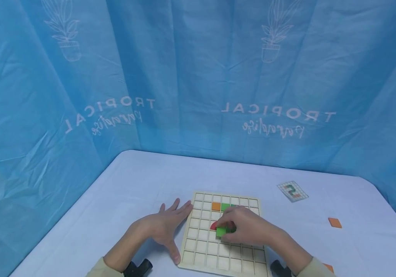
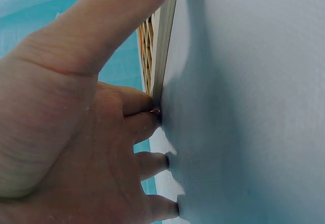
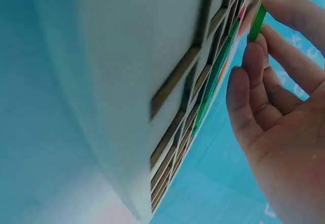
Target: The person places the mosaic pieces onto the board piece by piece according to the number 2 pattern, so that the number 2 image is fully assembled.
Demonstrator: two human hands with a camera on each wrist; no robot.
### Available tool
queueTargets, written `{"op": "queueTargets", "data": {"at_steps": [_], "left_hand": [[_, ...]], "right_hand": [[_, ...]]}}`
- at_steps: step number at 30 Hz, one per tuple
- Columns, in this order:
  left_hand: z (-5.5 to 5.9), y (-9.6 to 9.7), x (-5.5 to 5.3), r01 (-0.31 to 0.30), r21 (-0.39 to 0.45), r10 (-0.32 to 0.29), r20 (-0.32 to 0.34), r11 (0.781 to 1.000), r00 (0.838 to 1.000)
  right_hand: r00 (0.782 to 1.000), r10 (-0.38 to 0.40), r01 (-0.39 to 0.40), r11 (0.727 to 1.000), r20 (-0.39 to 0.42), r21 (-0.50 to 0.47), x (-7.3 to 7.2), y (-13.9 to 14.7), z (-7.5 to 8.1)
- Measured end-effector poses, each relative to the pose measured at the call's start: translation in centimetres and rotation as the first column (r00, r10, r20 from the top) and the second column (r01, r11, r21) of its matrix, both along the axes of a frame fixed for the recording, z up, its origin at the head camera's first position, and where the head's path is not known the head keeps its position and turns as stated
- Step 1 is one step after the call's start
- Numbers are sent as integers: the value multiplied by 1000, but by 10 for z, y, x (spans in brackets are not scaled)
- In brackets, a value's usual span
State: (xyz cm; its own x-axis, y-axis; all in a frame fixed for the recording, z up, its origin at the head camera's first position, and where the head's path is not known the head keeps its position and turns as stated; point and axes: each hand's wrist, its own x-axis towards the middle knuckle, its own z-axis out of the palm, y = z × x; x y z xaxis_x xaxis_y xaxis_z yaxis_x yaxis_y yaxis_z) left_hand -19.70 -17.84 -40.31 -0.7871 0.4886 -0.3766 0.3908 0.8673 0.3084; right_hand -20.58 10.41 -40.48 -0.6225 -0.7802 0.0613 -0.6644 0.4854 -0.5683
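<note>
A wooden grid board [image 1: 200, 246] lies on the white table, its square cells mostly bare in the head view. My right hand [image 1: 246, 227] is over the middle of the board and pinches a green square tile [image 3: 258, 20] between thumb and fingers. Just left of that tile a red piece [image 1: 213, 226] sits in the grid, partly covered by the hand. Farther up, an orange tile [image 1: 216, 206] and a green tile [image 1: 224, 207] lie side by side in their cells. My left hand [image 1: 163, 226] is spread along the board's left edge, thumb and fingertips at the frame.
A pattern card [image 1: 293, 191] with a coloured figure on a grid lies beyond the board to the right. One loose orange tile [image 1: 335, 222] is on the table's right side, and another orange piece [image 1: 328, 267] shows beside the right sleeve. Blue printed cloth [image 1: 198, 77] hangs behind the table.
</note>
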Motion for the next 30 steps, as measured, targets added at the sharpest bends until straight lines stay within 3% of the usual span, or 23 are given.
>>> {"op": "queueTargets", "data": {"at_steps": [14, 30], "left_hand": [[-2, -3, -1, 11, 5, -11, 3, 1000, 1000], [-2, -2, -1, 12, 3, -12, 1, 1000, 1000]], "right_hand": [[998, 16, -10, 994, -53, 106, 0, -25, 6], [999, 12, -8, 994, -45, 105, 0, -26, 0]]}}
